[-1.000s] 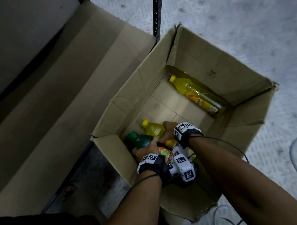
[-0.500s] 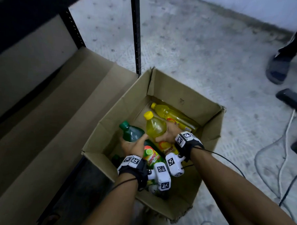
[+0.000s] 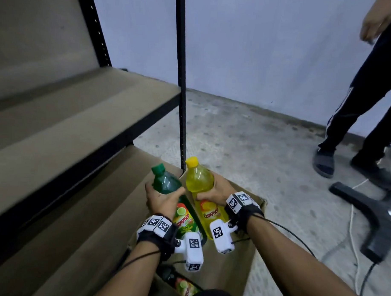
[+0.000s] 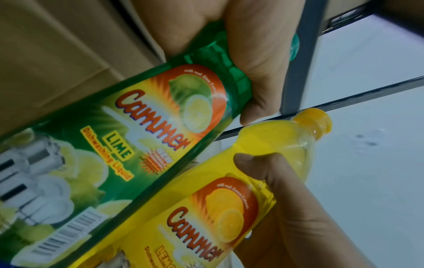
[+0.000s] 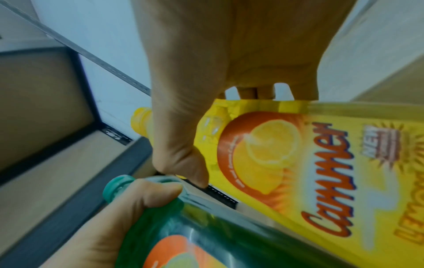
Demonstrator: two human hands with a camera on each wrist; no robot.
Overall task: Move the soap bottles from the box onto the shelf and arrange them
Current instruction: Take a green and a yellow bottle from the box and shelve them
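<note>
You have a bottle in each hand, both clear of the cardboard box and level with the lower shelf board. Your left hand curls round the shoulder of the green lime dishwashing-liquid bottle, thumb on one side and fingers wrapped behind; your right hand grips the yellow lemon bottle the same way, just under its neck.

The risks from here, as I judge them:

- Both grips sit high, near the caps, with the heavy bodies hanging below. A quick swing toward the shelf could let either bottle pivot or slide through your fingers.
- The two bottles are nearly touching side by side. If they knock together as you reach, one may twist out of your hold.
- The black shelf upright stands just behind the yellow cap. Swing left too tightly and the lemon bottle could clip it.
- Set down tilted, a tall narrow bottle will likely topple on the board.
- Another green bottle lies in the box below; a dropped bottle would land on it.
</note>
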